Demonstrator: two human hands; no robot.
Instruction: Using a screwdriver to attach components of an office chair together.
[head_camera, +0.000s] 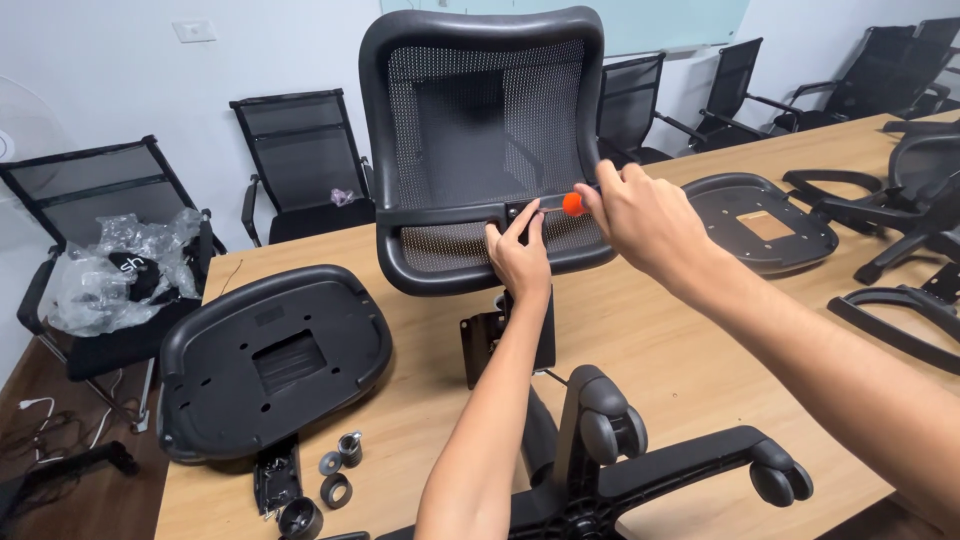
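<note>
Black mesh chair backrest upright at upper centre of the head view, standing on its bracket on the pale wooden bench. Left hand at the backrest's lower crossbar, centre frame, fingers pressed against the small plate there, clasping nothing, index stretched along the screwdriver's shaft. Right hand just right of it, fingers clenched round the screwdriver with the orange handle, tip aimed at the same plate.

No proper containers seen; nearest to one, a crumpled clear plastic bag at left of frame, lying on a mesh chair beside the bench, something dark with a pale mark inside, contents otherwise unclear. Upper left, a small white rectangular wall plate.

Lower left of frame: a black seat pan lying underside up, and beside its near edge a few small dark rings and sleeves. Bottom centre: the wheeled chair base, casters up. Right of frame: a second seat pan and curved black armrests.
</note>
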